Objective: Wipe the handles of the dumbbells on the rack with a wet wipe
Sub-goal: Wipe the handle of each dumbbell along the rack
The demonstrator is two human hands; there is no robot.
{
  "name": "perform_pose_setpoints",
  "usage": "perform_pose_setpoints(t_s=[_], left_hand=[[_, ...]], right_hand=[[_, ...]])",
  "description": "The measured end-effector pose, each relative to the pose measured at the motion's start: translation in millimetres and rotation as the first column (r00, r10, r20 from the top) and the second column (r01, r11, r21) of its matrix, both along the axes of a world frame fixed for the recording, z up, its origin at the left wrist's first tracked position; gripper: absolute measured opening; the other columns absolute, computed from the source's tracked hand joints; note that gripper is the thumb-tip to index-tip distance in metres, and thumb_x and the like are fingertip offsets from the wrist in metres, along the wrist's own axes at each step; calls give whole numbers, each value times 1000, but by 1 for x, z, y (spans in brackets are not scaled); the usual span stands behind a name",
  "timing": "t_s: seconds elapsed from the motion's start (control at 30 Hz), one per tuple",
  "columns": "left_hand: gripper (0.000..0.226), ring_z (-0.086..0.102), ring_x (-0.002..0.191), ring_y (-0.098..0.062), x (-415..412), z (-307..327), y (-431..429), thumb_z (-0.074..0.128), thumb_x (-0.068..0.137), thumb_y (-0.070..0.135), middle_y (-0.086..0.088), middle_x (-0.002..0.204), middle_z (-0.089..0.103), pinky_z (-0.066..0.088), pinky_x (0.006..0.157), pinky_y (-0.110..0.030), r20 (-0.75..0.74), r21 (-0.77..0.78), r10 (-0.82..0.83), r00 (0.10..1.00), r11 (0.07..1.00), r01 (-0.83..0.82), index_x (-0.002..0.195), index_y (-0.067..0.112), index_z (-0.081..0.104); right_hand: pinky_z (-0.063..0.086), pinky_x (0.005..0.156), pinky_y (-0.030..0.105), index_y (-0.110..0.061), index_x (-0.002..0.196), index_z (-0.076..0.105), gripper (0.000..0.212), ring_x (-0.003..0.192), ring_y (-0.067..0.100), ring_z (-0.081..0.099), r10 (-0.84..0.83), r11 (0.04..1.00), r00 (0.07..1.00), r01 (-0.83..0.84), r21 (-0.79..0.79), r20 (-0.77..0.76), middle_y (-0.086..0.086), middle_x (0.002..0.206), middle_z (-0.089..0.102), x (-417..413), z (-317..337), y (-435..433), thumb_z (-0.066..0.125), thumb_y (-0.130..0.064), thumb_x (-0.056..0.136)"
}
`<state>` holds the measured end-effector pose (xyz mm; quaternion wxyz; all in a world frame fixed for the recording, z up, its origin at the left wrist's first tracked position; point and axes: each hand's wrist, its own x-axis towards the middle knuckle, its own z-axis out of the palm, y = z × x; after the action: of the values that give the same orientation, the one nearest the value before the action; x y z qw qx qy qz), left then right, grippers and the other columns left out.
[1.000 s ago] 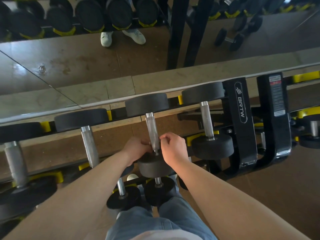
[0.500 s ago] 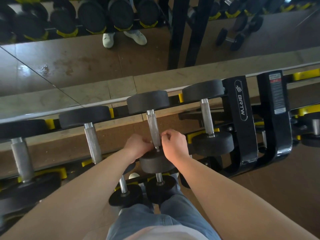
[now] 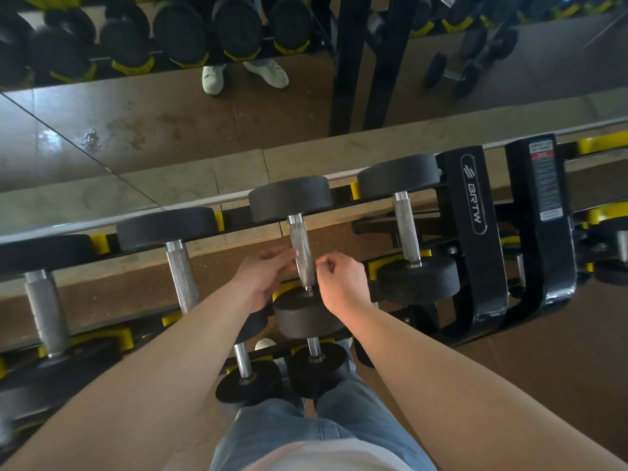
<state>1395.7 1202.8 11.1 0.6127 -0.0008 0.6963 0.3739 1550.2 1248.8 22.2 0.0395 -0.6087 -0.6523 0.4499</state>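
The person is standing over the rack (image 3: 475, 205), working at the knurled handle (image 3: 301, 253) of the middle dumbbell on the top rail. The left hand (image 3: 261, 282) is laying its fingers (image 3: 283, 258) against the handle's left side. The right hand (image 3: 343, 282) is hovering just beside it with its fingers curled; whether either is gripping anything, I cannot tell.

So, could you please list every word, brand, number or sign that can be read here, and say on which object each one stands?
"BRTW": white letters under a striped oval logo, running down the left rack upright.
The sticker on the right rack upright is white with a red band; its printed lines are too small to read.
The dumbbell heads show no readable number or mark.
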Motion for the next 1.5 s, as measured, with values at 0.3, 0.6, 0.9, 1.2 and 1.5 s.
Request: perform_pose_setpoints(t_s=[0.3,0.6,0.9,1.2,1.5], left_hand=[[17,70,71,-5,-3,-5,-8,66,98,16,-9,115,77,63,75,-29,139,-12,-38,990,999,40,114,14,69],[20,54,65,-9,-7,1,26,70,94,18,-3,95,73,46,64,-25,-139,57,119,983,992,-112,115,18,71],[8,72,96,-23,13,-6,-10,75,89,13,-7,101,74,58,95,-45,-202,-182,-372,906,923,338,96,18,72],[15,69,91,-15,4,8,14,79,86,22,0,96,74,56,85,-33,-365,89,-126,923,982,169,100,17,74],[8,63,95,-3,27,11,-7,74,92,22,10,104,69,39,69,-12,-566,-89,-501,655,827,555,88,30,73]], right_hand=[[46,65,14,-24,103,69,17,80,1,63,12,1000,1000,-12,-2,10,-12,91,65,0,-1,1,52,-25,105],[45,64,12,-22,105,70,18,79,1,62,3,1000,1000,-3,-4,-8,-13,91,63,1,-2,2,52,-23,105],[53,70,17,-23,106,70,17,80,2,64,-2,1000,1000,2,-7,-15,-13,92,65,1,-3,2,53,-24,104],[46,64,14,-22,104,70,17,77,2,63,0,1000,1000,0,5,-18,-15,86,62,2,-2,0,53,-22,104],[52,65,18,-25,103,69,16,76,5,66,-19,1000,1000,19,-9,-25,-11,90,66,1,-3,0,53,-24,104]])
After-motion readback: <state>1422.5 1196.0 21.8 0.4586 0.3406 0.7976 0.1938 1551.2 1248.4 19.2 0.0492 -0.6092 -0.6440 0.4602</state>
